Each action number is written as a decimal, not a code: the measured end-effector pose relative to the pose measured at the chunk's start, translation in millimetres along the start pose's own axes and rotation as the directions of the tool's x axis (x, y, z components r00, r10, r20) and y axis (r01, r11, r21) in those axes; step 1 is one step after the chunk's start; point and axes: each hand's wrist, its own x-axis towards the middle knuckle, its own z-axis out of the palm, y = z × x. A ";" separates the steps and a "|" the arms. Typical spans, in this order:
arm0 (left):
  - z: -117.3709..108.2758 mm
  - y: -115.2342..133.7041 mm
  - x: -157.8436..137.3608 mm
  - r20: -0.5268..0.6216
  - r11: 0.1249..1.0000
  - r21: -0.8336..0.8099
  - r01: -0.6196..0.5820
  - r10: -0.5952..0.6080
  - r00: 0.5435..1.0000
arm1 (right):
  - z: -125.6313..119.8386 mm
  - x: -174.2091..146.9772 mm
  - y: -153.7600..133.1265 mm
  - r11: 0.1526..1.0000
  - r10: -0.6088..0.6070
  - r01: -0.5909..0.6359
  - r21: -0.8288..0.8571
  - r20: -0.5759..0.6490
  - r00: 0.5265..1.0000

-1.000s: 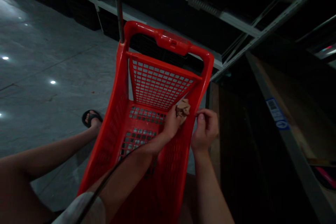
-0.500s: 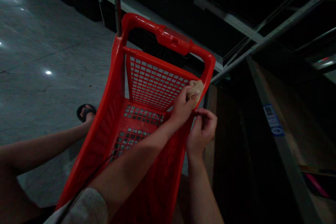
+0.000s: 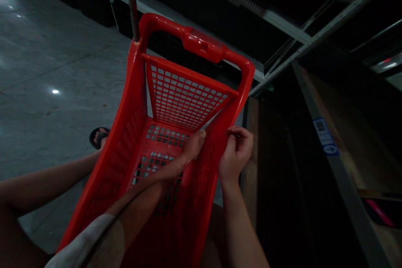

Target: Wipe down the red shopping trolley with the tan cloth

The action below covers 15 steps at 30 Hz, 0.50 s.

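Note:
A red plastic shopping cart with lattice panels and a looped handle fills the middle of the head view. Inside its basket, my left hand is closed against the right inner wall, low near the lattice end panel. The beige cloth that it holds is almost wholly hidden by the hand, with only a pale bit at the fingers. At the outside of the right rim, my right hand has its fingers curled and its fingertips at the edge.
Dark shelving with pale metal beams stands behind and to the right. A blue and white label marks a shelf upright. A metal pole rises at the cart's left corner. At left, a sandaled foot rests on the grey floor.
My left hand has moved with the cloth from the upper right corner by the handle, down and left into the basket. My right hand stays at the rim. The view has shifted slightly.

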 end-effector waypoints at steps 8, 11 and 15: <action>9.0 129.1 79.4 -0.150 0.882 -0.032 -0.470 0.460 0.875 | 0.4 -0.6 2.2 0.999 0.010 -0.009 -0.050 0.009 1.000; 2.1 126.5 75.4 -0.059 0.884 0.057 -0.465 0.468 0.882 | -0.2 4.9 2.9 0.989 -0.063 0.079 -0.122 0.129 0.990; -20.4 97.2 58.4 0.122 0.849 0.324 -0.419 0.401 0.908 | -0.8 10.7 3.5 0.970 -0.167 0.208 -0.129 0.273 0.947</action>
